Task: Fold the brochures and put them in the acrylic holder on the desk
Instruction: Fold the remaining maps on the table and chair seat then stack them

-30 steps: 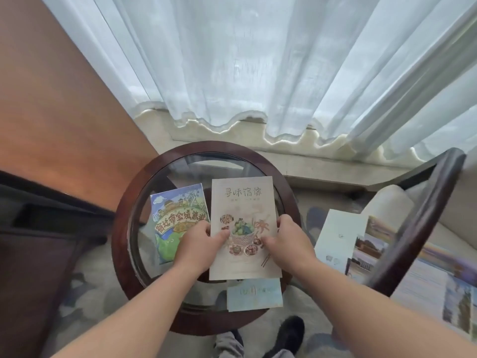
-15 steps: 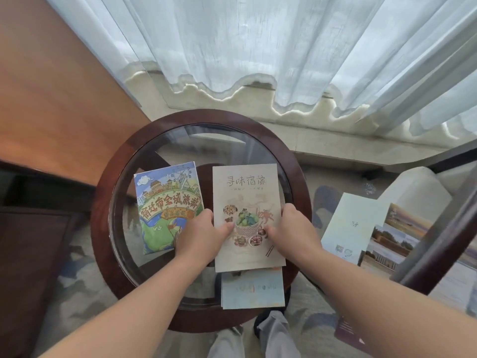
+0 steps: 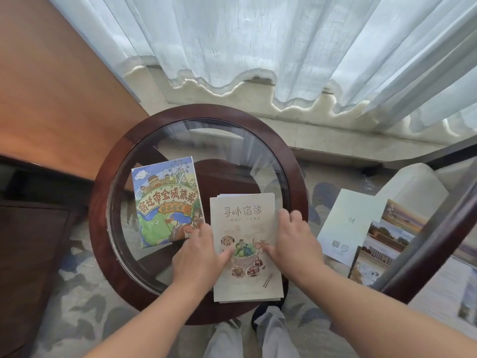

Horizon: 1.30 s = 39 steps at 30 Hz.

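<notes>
Both thumbs are pressing on the cover of the beige paper brochure with a food drawing (image 3: 244, 215), while the fingers (image 3: 287, 215) of the left hand (image 3: 198, 257) and right hand (image 3: 294, 244) are curling round its side edges, grasping it. It is lying nearer than a moment ago, overhanging the near rim of the round glass table with a dark wooden rim (image 3: 103, 202). Probably it is leaving for the holder, which is not showing.

Round side table (image 3: 99, 202), dark wood rim, clear glass top (image 3: 219, 146), dark cross-base visible through the glass. Sheer white curtain (image 3: 284, 47) across the back, wavy hem hanging just above a pale stone ledge (image 3: 335, 140). Grey-blue patterned carpet (image 3: 77, 306) under the table. At right, a dark curved wooden chair arm (image 3: 428, 246) with a cream cushion (image 3: 413, 187) behind it.
</notes>
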### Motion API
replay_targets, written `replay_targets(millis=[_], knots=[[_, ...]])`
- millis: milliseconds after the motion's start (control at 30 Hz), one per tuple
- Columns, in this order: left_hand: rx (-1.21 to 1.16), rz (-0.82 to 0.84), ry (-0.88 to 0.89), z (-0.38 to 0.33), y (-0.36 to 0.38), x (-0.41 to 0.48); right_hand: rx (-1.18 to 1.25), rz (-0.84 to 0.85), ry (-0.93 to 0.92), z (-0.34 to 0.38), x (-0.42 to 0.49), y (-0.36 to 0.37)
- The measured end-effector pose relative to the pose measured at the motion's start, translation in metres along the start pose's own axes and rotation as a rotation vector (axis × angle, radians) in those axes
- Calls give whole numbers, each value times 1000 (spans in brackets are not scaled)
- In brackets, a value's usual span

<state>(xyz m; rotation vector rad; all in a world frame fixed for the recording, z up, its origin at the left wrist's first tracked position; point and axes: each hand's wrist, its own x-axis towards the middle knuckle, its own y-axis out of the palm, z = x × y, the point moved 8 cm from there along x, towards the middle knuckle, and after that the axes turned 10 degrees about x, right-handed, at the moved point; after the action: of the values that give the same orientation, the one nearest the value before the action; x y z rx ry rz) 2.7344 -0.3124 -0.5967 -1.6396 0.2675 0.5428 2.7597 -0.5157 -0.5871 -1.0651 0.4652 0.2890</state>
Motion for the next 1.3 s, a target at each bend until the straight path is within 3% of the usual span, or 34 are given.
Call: replay_targets(millis=[100,167,433,867,1300], knots=[[51,-220,202,-40,-14,5,-228,29,-271,18,5,0],[91,-189,280,-68,-6,16,-319,79,-332,19,9,6],[293,-164,369,-96,35,30,-291,185,-283,5,20,18],[282,-109,485,-81,63,-32,-306,192,-260,3,20,20],[368,-13,406,-77,83,-55,-316,185,-277,4,20,17]])
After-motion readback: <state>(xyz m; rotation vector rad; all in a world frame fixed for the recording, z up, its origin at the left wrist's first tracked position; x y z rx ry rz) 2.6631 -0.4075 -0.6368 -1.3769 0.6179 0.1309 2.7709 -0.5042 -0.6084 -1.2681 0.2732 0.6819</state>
